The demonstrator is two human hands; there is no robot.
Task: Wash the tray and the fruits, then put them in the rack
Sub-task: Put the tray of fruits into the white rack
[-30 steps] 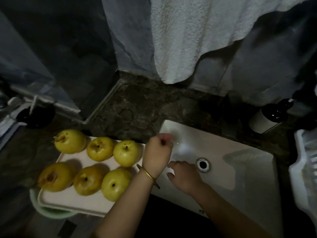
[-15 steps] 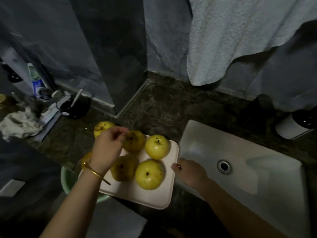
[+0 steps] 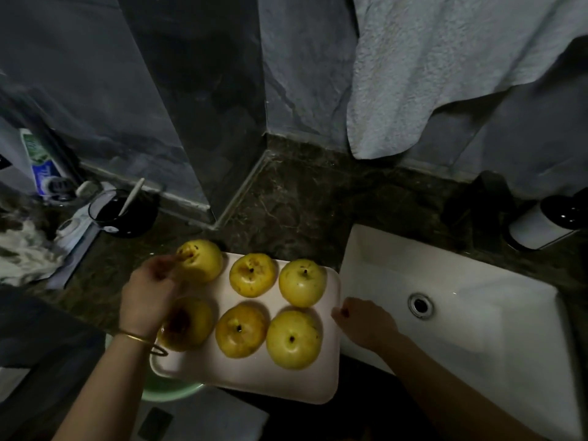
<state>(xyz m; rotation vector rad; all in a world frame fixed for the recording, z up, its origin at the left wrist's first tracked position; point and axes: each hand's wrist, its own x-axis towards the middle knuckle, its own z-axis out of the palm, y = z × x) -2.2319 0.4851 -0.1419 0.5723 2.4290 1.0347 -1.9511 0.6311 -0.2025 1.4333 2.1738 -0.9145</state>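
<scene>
Dimly, six fruits point(image 3: 253, 275) on tray point(image 3: 248, 377) beside sink point(image 3: 477, 329). Left hand point(image 3: 149, 297) pinches back-left fruit point(image 3: 203, 262), partly hiding front-left one. Right hand point(image 3: 366, 319) curled at tray edge, grip unclear. Cup point(image 3: 111, 214), towel point(image 3: 429, 74) behind.

A pale rectangular plastic tray point(image 3: 254, 377) sits on the dark stone worktop point(image 3: 302, 202), just left of the white rectangular sink point(image 3: 477, 329). Six round yellow fruits point(image 3: 253, 275) lie on it in two rows of three. A green round bowl point(image 3: 171, 391) shows beneath its near left corner. A black cup point(image 3: 121, 214) stands behind, to the left. The left hand point(image 3: 152, 291) lies over the tray's left fruits; the right hand point(image 3: 366, 319) is beside its right edge.
</scene>
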